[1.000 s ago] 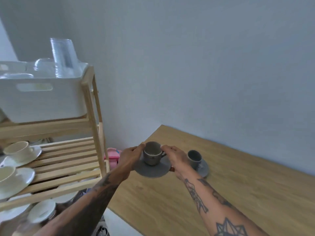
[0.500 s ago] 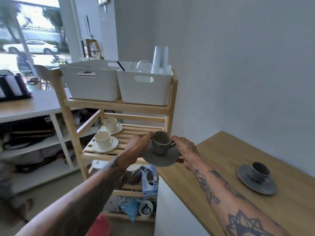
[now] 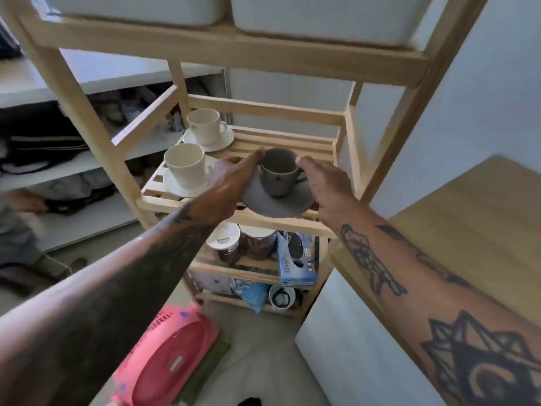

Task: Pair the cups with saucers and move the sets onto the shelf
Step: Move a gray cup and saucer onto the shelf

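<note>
Holding grey saucer [image 3: 278, 202] w/ cup [image 3: 278, 174], both hands gripping rim: left hand [image 3: 231, 183] at 9, right hand [image 3: 328, 186] at 3. Next: set down on slatted shelf [image 3: 292, 145], clear of cream sets [image 3: 184, 171] at 9.

Clutter around a slatted wooden rack beside a pale wall.

Two white plastic storage bins [image 3: 322, 16] sit side by side on the rack's top tier. On a lower tier, two brown jars with white lids [image 3: 225, 244] stand just beside a blue glove box [image 3: 295, 262]; below them lie a crumpled blue bag [image 3: 251, 291] and a small white round tub [image 3: 281, 297]. A pink slotted plastic basket [image 3: 167, 361] lies on the floor. A light wooden worktop [image 3: 474, 230] fills the right edge.
</note>
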Demonstrator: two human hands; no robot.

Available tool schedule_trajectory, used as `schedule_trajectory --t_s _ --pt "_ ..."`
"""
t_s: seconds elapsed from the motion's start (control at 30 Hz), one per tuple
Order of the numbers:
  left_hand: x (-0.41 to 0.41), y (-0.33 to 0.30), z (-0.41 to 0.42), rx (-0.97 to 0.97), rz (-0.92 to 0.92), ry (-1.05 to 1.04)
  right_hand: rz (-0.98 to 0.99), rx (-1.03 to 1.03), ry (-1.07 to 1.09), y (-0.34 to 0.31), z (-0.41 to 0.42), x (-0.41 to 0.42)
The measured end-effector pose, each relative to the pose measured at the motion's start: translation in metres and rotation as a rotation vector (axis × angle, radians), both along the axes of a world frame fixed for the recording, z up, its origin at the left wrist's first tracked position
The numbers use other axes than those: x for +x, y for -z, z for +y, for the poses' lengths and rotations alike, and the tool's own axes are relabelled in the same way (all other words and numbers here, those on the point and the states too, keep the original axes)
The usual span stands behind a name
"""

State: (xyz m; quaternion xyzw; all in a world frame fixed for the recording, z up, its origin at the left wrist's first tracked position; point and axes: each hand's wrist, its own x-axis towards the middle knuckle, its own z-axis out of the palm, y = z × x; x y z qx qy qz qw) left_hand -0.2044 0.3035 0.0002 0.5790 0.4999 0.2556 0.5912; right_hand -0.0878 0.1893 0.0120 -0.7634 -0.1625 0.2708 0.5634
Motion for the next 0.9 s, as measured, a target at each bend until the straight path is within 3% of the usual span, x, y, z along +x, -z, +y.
schedule_trajectory --t_s 0.37,0.6,0.9 --pt "0.125 0.059 0.144 0.119 0.016 0.131 -0.073 0.003 0.166 0.065 0.136 0.117" --pt "0.177 0.082 0.167 0.074 0.003 0.112 -0.149 -0.069 0.2 0.092 0.16 0.153" --pt "0.188 0.086 0.168 0.052 0.007 0.066 -0.166 -0.176 0.18 0.093 0.171 0.164"
